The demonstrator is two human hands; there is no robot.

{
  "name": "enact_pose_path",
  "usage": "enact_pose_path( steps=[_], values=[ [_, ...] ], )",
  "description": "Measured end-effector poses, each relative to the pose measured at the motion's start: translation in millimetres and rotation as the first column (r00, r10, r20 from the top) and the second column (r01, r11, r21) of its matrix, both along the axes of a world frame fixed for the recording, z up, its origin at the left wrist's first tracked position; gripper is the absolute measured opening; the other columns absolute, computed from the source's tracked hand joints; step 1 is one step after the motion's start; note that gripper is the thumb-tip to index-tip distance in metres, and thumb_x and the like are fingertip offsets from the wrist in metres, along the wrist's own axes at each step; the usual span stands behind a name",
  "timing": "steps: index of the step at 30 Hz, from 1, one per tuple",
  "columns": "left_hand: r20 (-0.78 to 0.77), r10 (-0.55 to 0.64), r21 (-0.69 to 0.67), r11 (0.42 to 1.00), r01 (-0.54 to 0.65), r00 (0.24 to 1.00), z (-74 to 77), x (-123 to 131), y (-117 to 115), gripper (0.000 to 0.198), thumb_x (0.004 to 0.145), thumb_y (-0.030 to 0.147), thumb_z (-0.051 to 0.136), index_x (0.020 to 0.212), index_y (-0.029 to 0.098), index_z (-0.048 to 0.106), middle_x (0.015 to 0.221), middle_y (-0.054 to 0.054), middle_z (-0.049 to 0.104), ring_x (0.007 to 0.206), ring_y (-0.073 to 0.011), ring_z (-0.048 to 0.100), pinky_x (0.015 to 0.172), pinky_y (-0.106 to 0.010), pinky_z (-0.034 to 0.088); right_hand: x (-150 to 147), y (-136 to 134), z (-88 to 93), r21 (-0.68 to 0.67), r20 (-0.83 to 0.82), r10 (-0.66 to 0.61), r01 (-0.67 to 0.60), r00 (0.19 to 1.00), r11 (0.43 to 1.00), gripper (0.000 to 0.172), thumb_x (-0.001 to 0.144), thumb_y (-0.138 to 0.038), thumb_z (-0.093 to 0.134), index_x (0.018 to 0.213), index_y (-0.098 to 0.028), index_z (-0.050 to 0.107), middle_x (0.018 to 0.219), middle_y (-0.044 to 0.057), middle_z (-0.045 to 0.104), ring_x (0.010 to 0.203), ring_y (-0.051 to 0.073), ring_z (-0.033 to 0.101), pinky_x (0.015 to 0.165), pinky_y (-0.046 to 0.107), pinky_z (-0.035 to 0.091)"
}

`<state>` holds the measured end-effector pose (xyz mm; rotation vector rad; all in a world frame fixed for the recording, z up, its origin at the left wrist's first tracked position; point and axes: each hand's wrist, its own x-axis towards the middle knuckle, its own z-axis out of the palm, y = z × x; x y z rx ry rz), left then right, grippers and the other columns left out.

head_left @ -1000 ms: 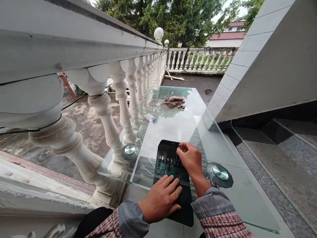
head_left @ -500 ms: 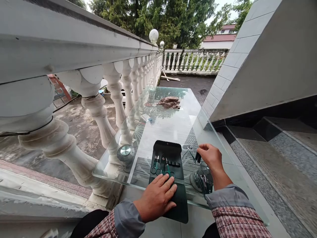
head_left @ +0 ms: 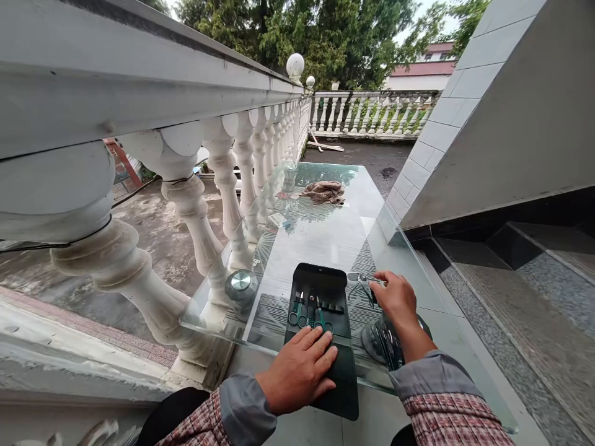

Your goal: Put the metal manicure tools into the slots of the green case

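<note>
My left hand [head_left: 302, 368] lies flat with fingers spread over the lower part of an unfolded black case [head_left: 344, 402]. Above its fingertips, the case holds green-handled scissors [head_left: 324, 316], a second smaller green-handled pair [head_left: 298, 313] and a dark tool [head_left: 311, 303] between them. To the right, my right hand [head_left: 395, 300] is bent over the glass, pinching a small black object [head_left: 374, 296] mostly hidden by its fingers. Just left of those fingers rest green-handled nippers [head_left: 360, 286]. Beneath my right wrist, several metal tools [head_left: 387, 344] lie bunched over a round glass-table support.
The glass tabletop [head_left: 320, 238] has a round metal-capped support [head_left: 240, 282] at its left. A crumpled brown cloth [head_left: 324, 192] and a small card [head_left: 279, 220] lie farther back. A white balustrade [head_left: 190, 204] borders the left; stone steps [head_left: 511, 266] rise on the right.
The whole view has shifted slightly, so things appear a little farther right. My right hand has turned slightly, and less of the small black object shows. My left hand stays on the case.
</note>
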<state>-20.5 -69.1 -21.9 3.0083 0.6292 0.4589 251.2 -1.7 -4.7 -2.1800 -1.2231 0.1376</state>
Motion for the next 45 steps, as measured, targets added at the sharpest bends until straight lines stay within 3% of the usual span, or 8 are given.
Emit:
enact_pose_path(
  steps=[2, 5, 8, 11, 17, 26, 32, 45],
  values=[
    [0.005, 0.001, 0.002, 1.000, -0.001, 1.000, 0.0, 0, 0, 0.050, 0.089, 0.046, 0.049, 0.127, 0.014, 0.044, 0.137, -0.013, 0.044, 0.128, -0.0285, 0.038, 0.107, -0.043, 0.030, -15, -10, 8.2, 0.105, 0.087, 0.105, -0.114, 0.991, 0.988, 0.022, 0.070, -0.029, 0.054, 0.085, -0.018, 0.065, 0.089, 0.010, 0.064, 0.084, 0.023, 0.056, 0.077, 0.036, 0.042],
    [0.023, 0.004, 0.005, 1.000, -0.004, 1.000, 1.1, -1, -1, 0.050, 0.087, 0.044, 0.052, 0.126, 0.013, 0.044, 0.137, -0.014, 0.043, 0.128, -0.0291, 0.038, 0.106, -0.043, 0.031, -42, -31, 16.1, 0.177, 0.095, 0.397, -0.408, 0.913, 0.896, 0.016, 0.076, -0.030, 0.050, 0.080, -0.020, 0.062, 0.081, 0.005, 0.064, 0.077, 0.019, 0.056, 0.073, 0.032, 0.043],
    [0.065, 0.018, -0.002, 1.000, -0.018, 0.998, 0.9, -1, -1, 0.055, 0.082, 0.047, 0.059, 0.124, 0.014, 0.046, 0.134, -0.014, 0.046, 0.126, -0.0299, 0.040, 0.105, -0.043, 0.032, -63, -52, 15.6, 0.000, 0.037, 0.653, -0.653, 0.756, 0.757, 0.009, 0.078, -0.023, 0.051, 0.075, -0.021, 0.059, 0.075, 0.001, 0.061, 0.073, 0.016, 0.055, 0.070, 0.029, 0.042],
    [0.130, 0.069, -0.002, 0.998, -0.069, 0.989, -2.1, -2, 1, 0.054, 0.079, 0.049, 0.061, 0.118, 0.013, 0.050, 0.125, -0.013, 0.054, 0.122, -0.0294, 0.045, 0.104, -0.043, 0.035, -72, -64, 11.9, -0.171, 0.054, 0.743, -0.727, 0.667, 0.665, 0.008, 0.076, -0.016, 0.054, 0.077, -0.021, 0.060, 0.078, 0.001, 0.059, 0.078, 0.017, 0.054, 0.070, 0.029, 0.041],
    [0.163, 0.144, 0.013, 0.989, -0.148, 0.976, -7.8, 0, 6, 0.053, 0.076, 0.049, 0.065, 0.113, 0.013, 0.053, 0.119, -0.014, 0.058, 0.119, -0.0274, 0.048, 0.101, -0.042, 0.039, -79, -71, 11.1, -0.310, 0.185, 0.755, -0.692, 0.629, 0.652, 0.013, 0.080, -0.012, 0.051, 0.082, -0.021, 0.060, 0.085, 0.003, 0.058, 0.084, 0.018, 0.053, 0.072, 0.029, 0.040],
    [0.143, 0.160, 0.033, 0.985, -0.167, 0.977, -7.0, 2, 7, 0.062, 0.075, 0.052, 0.064, 0.119, 0.010, 0.051, 0.121, -0.018, 0.056, 0.118, -0.0307, 0.049, 0.098, -0.044, 0.042, -85, -73, 1.3, -0.361, 0.398, 0.760, -0.675, 0.513, 0.644, 0.013, 0.085, -0.011, 0.046, 0.080, -0.019, 0.056, 0.084, 0.004, 0.057, 0.081, 0.019, 0.051, 0.064, 0.028, 0.041],
    [0.158, 0.163, 0.059, 0.983, -0.174, 0.974, -8.1, 2, 8, 0.066, 0.072, 0.055, 0.066, 0.116, 0.008, 0.052, 0.121, -0.019, 0.056, 0.115, -0.0311, 0.050, 0.099, -0.044, 0.041, -76, -79, -6.1, -0.220, 0.453, 0.760, -0.767, 0.467, 0.602, 0.013, 0.085, -0.009, 0.045, 0.081, -0.018, 0.055, 0.097, 0.005, 0.059, 0.084, 0.017, 0.053, 0.068, 0.029, 0.046],
    [0.137, 0.145, 0.022, 0.989, -0.149, 0.980, -5.5, 3, 8, 0.065, 0.066, 0.052, 0.073, 0.112, 0.010, 0.052, 0.123, -0.018, 0.055, 0.117, -0.0304, 0.049, 0.100, -0.043, 0.040, -64, -84, -20.5, 0.064, 0.394, 0.737, -0.816, 0.549, 0.574, 0.021, 0.090, -0.016, 0.036, 0.090, -0.020, 0.057, 0.105, 0.007, 0.062, 0.097, 0.016, 0.058, 0.084, 0.032, 0.050]
  ],
)
